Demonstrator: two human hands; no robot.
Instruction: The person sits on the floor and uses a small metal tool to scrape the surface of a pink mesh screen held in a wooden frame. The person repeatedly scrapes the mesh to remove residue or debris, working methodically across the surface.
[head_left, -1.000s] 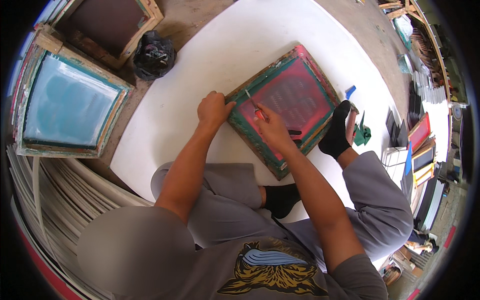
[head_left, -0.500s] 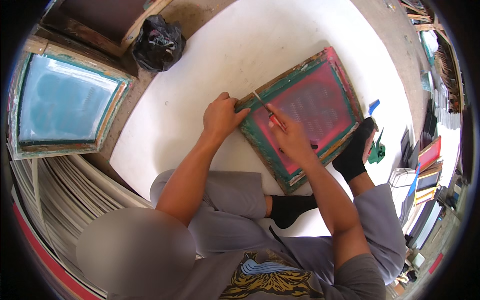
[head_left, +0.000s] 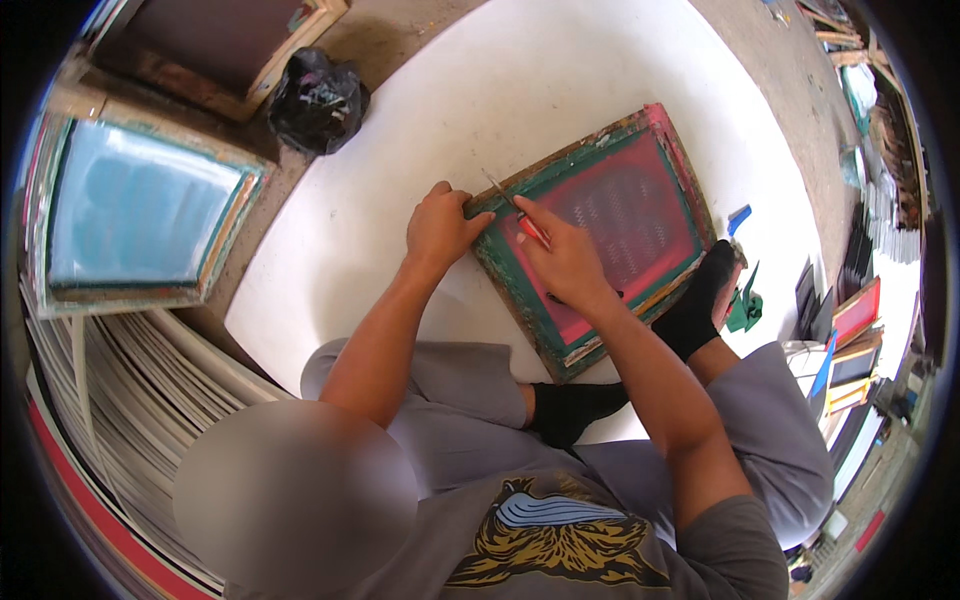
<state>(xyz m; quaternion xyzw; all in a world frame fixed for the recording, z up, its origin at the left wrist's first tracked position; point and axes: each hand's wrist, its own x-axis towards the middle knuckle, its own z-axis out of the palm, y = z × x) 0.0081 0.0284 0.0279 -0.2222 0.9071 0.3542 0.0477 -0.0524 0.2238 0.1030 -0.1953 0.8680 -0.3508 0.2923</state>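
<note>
A screen-printing frame (head_left: 640, 215) with worn wooden edges, a green border and pinkish-red mesh lies tilted on the white sheet before me. My left hand (head_left: 440, 225) grips its left corner, thumb on the upper face and the other fingers over the outer edge. In my right hand (head_left: 562, 258) is a screwdriver (head_left: 531, 230) with a red handle. Its thin metal shaft slants up and left across the frame's far edge near that corner. Beneath my right wrist a small black thing shows on both sides; its kind is hidden.
A black plastic bag (head_left: 318, 100) sits at the sheet's far left edge. Another frame with blue mesh (head_left: 150, 205) stands at left, above stacked pale strips (head_left: 150, 400). My socked foot (head_left: 695, 300) touches the frame's right side, near a blue scrap (head_left: 738, 219) and green cloth (head_left: 743, 308).
My right hand has moved left with the screwdriver, whose tip now reaches farther past the frame's edge. My left hand stays on the corner. The whole view has shifted slightly.
</note>
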